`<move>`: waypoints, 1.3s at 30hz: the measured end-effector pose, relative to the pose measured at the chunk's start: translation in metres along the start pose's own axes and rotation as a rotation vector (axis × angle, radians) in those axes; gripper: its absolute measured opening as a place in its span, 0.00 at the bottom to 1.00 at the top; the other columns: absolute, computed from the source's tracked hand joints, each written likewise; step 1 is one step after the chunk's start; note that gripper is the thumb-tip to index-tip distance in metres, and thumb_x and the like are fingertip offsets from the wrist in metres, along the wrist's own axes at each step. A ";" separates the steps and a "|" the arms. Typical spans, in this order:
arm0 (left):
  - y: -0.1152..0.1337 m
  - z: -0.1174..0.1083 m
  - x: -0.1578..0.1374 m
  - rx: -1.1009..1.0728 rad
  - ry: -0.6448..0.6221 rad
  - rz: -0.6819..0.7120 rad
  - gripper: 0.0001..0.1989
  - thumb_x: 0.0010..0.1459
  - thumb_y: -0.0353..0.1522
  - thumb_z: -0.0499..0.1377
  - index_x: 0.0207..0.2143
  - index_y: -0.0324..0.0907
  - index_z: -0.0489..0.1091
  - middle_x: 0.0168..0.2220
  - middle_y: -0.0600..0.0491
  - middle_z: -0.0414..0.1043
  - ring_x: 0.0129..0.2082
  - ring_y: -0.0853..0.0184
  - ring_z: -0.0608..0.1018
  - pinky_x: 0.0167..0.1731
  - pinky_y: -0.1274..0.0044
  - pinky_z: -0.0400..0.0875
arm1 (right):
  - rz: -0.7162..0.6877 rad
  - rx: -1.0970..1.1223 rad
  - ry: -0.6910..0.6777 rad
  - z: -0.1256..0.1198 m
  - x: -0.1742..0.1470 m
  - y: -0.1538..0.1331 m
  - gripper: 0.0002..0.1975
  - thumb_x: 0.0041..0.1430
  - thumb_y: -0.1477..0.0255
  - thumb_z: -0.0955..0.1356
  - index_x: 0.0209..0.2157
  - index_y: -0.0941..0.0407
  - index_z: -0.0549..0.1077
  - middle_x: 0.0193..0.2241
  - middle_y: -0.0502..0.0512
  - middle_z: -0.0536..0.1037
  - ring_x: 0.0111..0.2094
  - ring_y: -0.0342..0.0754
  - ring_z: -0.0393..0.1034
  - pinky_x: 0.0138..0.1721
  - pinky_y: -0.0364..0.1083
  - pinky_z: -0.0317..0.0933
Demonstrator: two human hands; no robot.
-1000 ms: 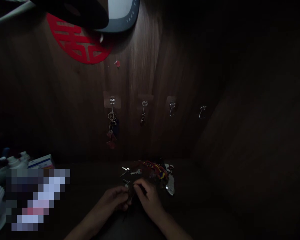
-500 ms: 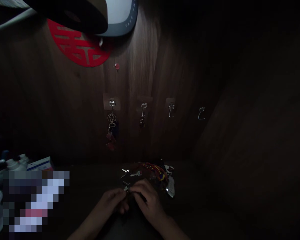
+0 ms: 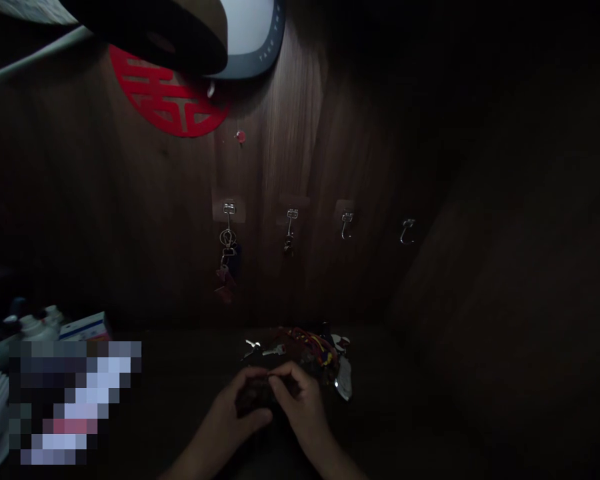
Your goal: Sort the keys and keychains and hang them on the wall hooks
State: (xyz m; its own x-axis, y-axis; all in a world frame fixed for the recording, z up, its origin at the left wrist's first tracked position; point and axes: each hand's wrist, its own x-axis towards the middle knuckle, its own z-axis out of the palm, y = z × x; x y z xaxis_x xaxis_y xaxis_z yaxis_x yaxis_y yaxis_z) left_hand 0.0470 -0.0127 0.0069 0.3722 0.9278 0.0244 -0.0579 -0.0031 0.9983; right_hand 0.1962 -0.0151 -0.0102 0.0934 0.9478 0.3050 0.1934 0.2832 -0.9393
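My left hand (image 3: 229,415) is low in the middle, its thumb spread away from its curved fingers. Those fingertips meet the fingertips of my right hand (image 3: 304,408), whose thumb and forefinger are pinched together. Whatever sits in that pinch is too dark and small to make out. Just beyond the hands, loose keys (image 3: 274,350) and a smaller bright key bunch (image 3: 253,345) lie on the dark surface. To their right is a heap of red and yellow cords (image 3: 323,350), with a pale, shiny oblong piece (image 3: 345,380) at its edge.
Metal hooks line the wooden wall (image 3: 180,187). A key ring with tags (image 3: 225,263) hangs from the leftmost hook, small keys (image 3: 289,245) from the one beside it; two bare hooks follow. White bottles (image 3: 33,327) and a box (image 3: 86,327) stand left. A cap (image 3: 250,40) hangs above.
My left thumb has moved down and away from its fingers, opening the hand. The small silvery piece between the hands no longer shows. The view has shifted slightly.
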 end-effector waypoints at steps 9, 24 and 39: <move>0.001 -0.002 0.001 -0.321 -0.053 -0.162 0.14 0.48 0.40 0.64 0.31 0.39 0.74 0.29 0.51 0.74 0.29 0.66 0.75 0.35 0.74 0.69 | 0.060 0.048 -0.060 0.000 0.002 0.007 0.18 0.55 0.56 0.64 0.22 0.56 0.66 0.17 0.45 0.63 0.21 0.41 0.59 0.23 0.39 0.55; 0.004 -0.004 -0.005 -0.383 -0.087 -0.200 0.23 0.54 0.46 0.58 0.40 0.35 0.75 0.38 0.43 0.77 0.37 0.60 0.78 0.43 0.67 0.70 | 0.066 0.056 -0.043 0.000 0.005 -0.001 0.13 0.49 0.60 0.68 0.23 0.56 0.70 0.20 0.48 0.70 0.25 0.43 0.64 0.26 0.40 0.59; 0.014 0.000 -0.007 -0.162 0.041 -0.155 0.25 0.50 0.52 0.56 0.24 0.38 0.74 0.19 0.53 0.72 0.22 0.67 0.72 0.27 0.75 0.69 | 0.061 0.038 -0.158 0.000 -0.001 -0.009 0.06 0.51 0.68 0.66 0.25 0.56 0.69 0.20 0.46 0.68 0.24 0.42 0.63 0.26 0.40 0.57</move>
State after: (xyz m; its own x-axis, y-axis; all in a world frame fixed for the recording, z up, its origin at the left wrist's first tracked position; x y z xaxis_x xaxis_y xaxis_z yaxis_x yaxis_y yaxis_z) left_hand 0.0440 -0.0191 0.0203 0.3506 0.9270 -0.1337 -0.1522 0.1972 0.9685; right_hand 0.1942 -0.0184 -0.0026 -0.0516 0.9738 0.2215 0.1544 0.2269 -0.9616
